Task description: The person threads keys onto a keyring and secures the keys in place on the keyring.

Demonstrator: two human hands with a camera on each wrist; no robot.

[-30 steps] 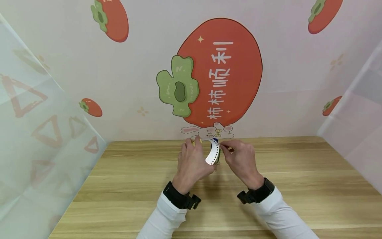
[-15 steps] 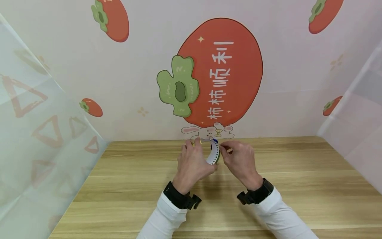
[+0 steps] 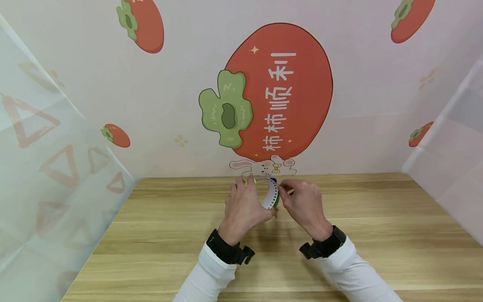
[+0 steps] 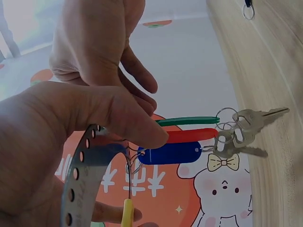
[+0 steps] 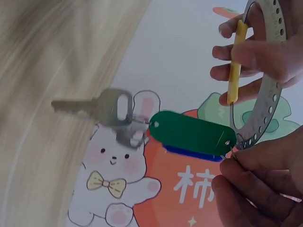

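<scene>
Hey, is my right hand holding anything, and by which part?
Your right hand pinches the green tag by the wire ring at one end.

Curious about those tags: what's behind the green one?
From the right wrist, a strip of blue tag shows; the green tag covers the rest. The red tag, seen from the left wrist, isn't visible there.
</scene>
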